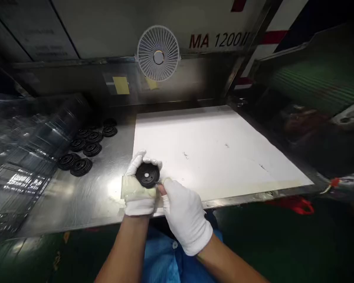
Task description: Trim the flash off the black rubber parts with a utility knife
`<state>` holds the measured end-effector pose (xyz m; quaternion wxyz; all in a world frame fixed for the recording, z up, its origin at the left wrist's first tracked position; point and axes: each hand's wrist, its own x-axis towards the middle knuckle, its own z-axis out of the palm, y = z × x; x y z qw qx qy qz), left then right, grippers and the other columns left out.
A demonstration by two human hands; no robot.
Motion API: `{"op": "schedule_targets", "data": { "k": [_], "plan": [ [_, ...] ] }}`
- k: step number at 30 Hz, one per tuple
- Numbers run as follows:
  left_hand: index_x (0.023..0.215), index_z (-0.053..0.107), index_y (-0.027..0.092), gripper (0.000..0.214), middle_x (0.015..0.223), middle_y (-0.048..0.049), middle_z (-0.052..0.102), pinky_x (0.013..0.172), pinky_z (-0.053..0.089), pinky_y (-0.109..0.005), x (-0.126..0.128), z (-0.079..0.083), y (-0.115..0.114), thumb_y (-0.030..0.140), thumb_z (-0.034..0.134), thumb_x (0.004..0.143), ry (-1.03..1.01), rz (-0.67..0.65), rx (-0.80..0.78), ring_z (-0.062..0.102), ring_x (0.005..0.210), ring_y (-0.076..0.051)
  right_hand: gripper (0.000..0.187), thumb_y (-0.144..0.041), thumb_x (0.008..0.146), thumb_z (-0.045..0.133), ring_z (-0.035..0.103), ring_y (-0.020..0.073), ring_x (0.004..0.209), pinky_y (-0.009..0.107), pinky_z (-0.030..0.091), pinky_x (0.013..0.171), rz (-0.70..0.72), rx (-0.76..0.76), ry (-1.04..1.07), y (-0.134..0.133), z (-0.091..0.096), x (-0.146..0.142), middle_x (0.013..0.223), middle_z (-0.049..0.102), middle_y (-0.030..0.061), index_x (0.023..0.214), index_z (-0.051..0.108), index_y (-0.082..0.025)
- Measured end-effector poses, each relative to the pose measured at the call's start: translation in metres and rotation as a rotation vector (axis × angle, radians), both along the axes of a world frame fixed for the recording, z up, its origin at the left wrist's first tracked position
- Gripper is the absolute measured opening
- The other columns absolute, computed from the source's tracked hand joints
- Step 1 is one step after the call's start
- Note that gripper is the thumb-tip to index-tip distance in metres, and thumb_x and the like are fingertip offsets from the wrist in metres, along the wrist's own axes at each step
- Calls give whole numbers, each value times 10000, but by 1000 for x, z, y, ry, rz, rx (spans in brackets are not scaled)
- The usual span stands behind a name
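In my gloved left hand [138, 192] lies a round black disc [148, 175] with a pale hole at its centre and smaller holes around it. The fingers curl around its far and left sides. Yellowish tape wraps the palm of that glove. My right hand [184, 212], in a white glove with a bare fingertip showing, is closed at the disc's lower right edge. A small tool tip or similar thin thing seems to sit between its thumb and finger, too small to name. Both hands are over the front edge of the white sheet [212, 149].
Stacks of similar black discs [92, 149] stand on the metal table [106, 184] at left, beside blurred clear plastic trays [23, 173]. Dark shavings [185, 155] dot the sheet. A white fan [158, 54] is at the back wall. Something red [297, 204] hangs below the right edge.
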<state>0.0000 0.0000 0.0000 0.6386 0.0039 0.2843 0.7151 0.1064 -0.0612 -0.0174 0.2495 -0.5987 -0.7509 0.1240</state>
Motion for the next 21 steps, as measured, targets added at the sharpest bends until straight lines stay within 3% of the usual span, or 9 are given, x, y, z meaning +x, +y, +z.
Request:
{"op": "schedule_targets", "data": {
  "k": [2, 4, 8, 10, 14, 21],
  "plan": [
    [897, 625, 154, 118, 657, 27, 555, 736, 536, -274, 3, -2, -1, 109, 604, 790, 41, 92, 29, 554, 642, -83, 160, -268, 965, 439, 522, 175, 645, 326, 222, 595, 29, -11, -18, -1, 0, -5, 726, 571, -44, 814, 491, -264],
    [929, 633, 159, 152, 690, 16, 584, 787, 544, -305, 3, -4, -2, 115, 587, 792, 72, 88, 52, 584, 679, -96, 175, -272, 972, 424, 524, 179, 648, 329, 217, 594, 43, -13, -28, -2, 1, -8, 728, 575, -37, 812, 493, -259],
    [1073, 635, 137, 315, 891, -95, 665, 822, 552, -455, -5, -4, -7, 196, 545, 776, 100, -181, 91, 648, 906, -252, 200, -291, 990, 408, 538, 170, 649, 327, 224, 601, 33, 12, -31, 3, 1, -2, 727, 586, -33, 819, 505, -253],
    [1079, 635, 119, 347, 854, -103, 660, 784, 559, -463, -8, -4, -8, 204, 518, 764, 82, -245, 103, 650, 858, -255, 191, -300, 990, 418, 547, 169, 660, 323, 230, 607, 11, 26, -38, 6, 1, 2, 740, 594, -30, 833, 514, -250],
    [975, 641, 121, 221, 684, -22, 603, 738, 555, -328, -5, -4, -5, 143, 555, 773, 33, -148, 83, 602, 668, -128, 164, -296, 985, 433, 549, 169, 661, 320, 230, 607, -27, 12, -53, 7, 2, 6, 756, 602, -28, 861, 529, -250],
    [930, 629, 143, 136, 687, 11, 569, 717, 533, -282, 1, -5, -1, 122, 616, 796, -10, -11, 7, 565, 677, -94, 213, -290, 985, 400, 532, 166, 636, 318, 231, 594, 11, -12, -20, 0, -1, -5, 712, 578, -33, 803, 503, -250]
  ]
}}
